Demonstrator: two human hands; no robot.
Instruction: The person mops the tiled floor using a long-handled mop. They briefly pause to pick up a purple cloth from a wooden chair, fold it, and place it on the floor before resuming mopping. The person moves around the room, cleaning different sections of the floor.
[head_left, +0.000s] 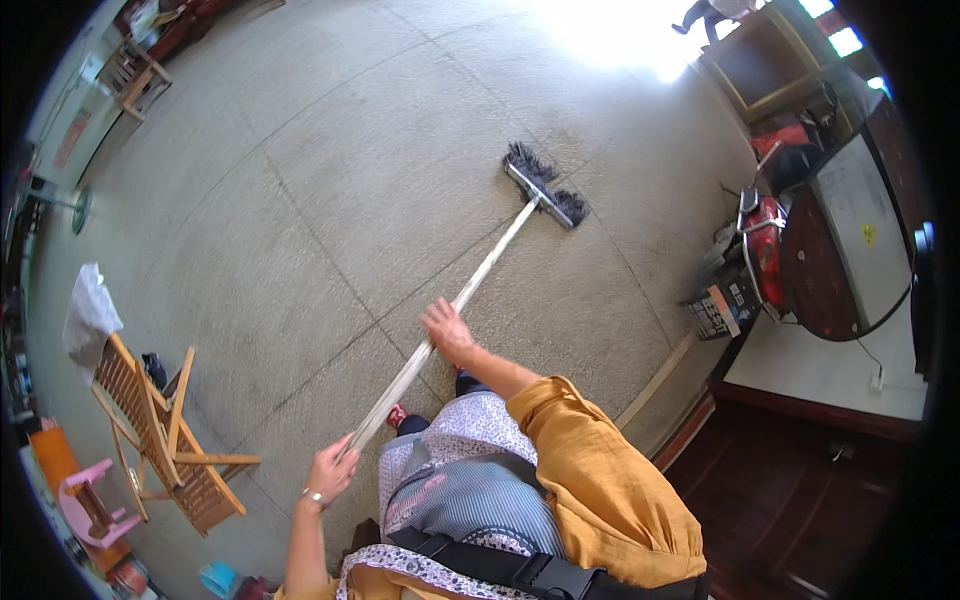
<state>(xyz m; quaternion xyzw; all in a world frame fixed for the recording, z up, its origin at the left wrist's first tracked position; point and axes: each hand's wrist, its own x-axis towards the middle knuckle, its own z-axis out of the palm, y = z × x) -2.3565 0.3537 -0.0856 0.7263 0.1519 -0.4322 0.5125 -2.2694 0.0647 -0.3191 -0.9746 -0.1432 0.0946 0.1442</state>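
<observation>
A mop (488, 262) with a long pale wooden handle slants across the floor ahead of me. Its wide dark shaggy head (545, 187), set in a metal clamp, rests flat on the floor. My left hand (330, 472), with a bracelet at the wrist, is closed round the handle close to its near end. Farther up the shaft, my right hand (450, 333) wraps the handle from above, its arm in a rolled mustard sleeve. Part of the handle is hidden under the fingers.
On the left stand a wooden folding chair (165, 430) and a pink stool (95, 505). A dark box (722, 308), a red metal-framed object (765, 250) and a dark round tabletop (825, 270) line the right. Another wooden chair (135, 78) is far left. A person's legs (705, 20) show far right.
</observation>
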